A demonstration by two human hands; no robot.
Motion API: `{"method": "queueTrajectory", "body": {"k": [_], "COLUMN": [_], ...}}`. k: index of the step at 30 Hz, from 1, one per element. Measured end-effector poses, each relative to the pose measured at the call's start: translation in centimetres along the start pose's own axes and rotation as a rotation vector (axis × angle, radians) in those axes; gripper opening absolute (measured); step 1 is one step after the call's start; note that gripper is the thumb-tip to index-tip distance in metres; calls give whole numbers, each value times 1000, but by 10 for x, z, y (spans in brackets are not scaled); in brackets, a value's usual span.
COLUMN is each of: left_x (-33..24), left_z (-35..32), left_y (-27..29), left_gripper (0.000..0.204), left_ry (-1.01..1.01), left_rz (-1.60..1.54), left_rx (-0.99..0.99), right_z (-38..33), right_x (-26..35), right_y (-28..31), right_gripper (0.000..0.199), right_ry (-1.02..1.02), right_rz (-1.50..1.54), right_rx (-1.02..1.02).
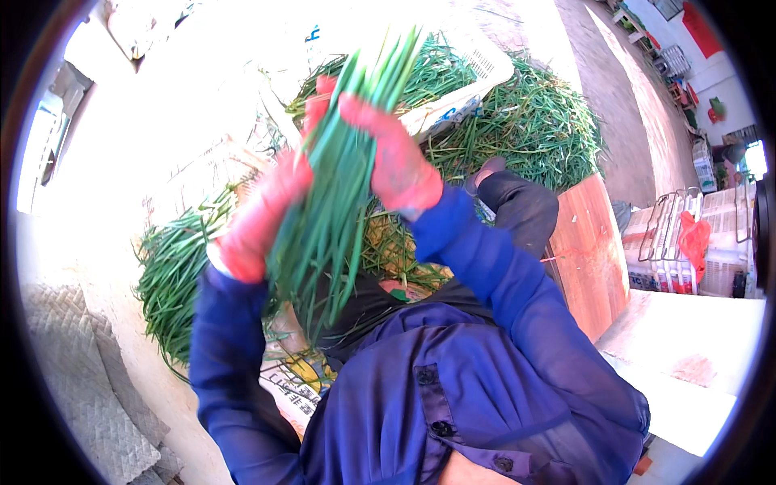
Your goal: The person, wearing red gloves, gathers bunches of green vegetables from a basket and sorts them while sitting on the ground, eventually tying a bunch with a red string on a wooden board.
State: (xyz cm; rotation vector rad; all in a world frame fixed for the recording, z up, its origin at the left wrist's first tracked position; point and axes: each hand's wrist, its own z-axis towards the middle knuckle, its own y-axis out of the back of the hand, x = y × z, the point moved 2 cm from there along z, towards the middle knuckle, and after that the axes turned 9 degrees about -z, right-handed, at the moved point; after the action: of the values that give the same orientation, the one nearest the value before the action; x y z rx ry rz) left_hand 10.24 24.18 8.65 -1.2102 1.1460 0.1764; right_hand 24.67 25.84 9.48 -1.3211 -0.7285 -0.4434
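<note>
Both my hands wear red gloves and grip one long bunch of garlic chives [335, 186], held up aslant in front of me. My right hand [400, 162] closes on its upper part, with the thumb across the front; red glove fingers also show behind the stalks. Lower on the bunch's left side, my left hand [263, 210] is wrapped against it, partly blurred. The pale stalk ends point up and away; the green leaf tips hang toward my lap. A pile of chives [182, 275] lies to the left, beside my left forearm.
Beyond my hands stands a white plastic crate [493, 69] holding more chives. A big heap of chives [533, 121] spreads to its right. A wooden board [590, 250] leans by my leg; stacked crates [687, 234] stand far right. Woven matting [77, 372] lies at lower left.
</note>
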Motion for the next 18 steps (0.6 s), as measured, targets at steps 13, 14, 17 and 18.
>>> {"method": "queueTrajectory", "body": {"k": [13, 14, 17, 18], "left_x": [118, 121, 122, 123], "left_z": [-103, -103, -107, -106], "left_y": [-17, -14, -4, -3], "left_gripper": [38, 37, 34, 34], "left_ry": [522, 535, 545, 547], "left_rz": [-241, -221, -170, -170], "left_rx": [-338, -340, -362, -362], "right_z": [-82, -82, -90, -94], "right_x": [-41, -38, -16, -15], "right_y": [127, 140, 153, 155], "right_gripper": [49, 47, 44, 45], "right_ry": [-237, -208, -291, -317], "right_rz": [-131, -71, -188, -179], "right_rx": [-159, -220, -326, -303]}}
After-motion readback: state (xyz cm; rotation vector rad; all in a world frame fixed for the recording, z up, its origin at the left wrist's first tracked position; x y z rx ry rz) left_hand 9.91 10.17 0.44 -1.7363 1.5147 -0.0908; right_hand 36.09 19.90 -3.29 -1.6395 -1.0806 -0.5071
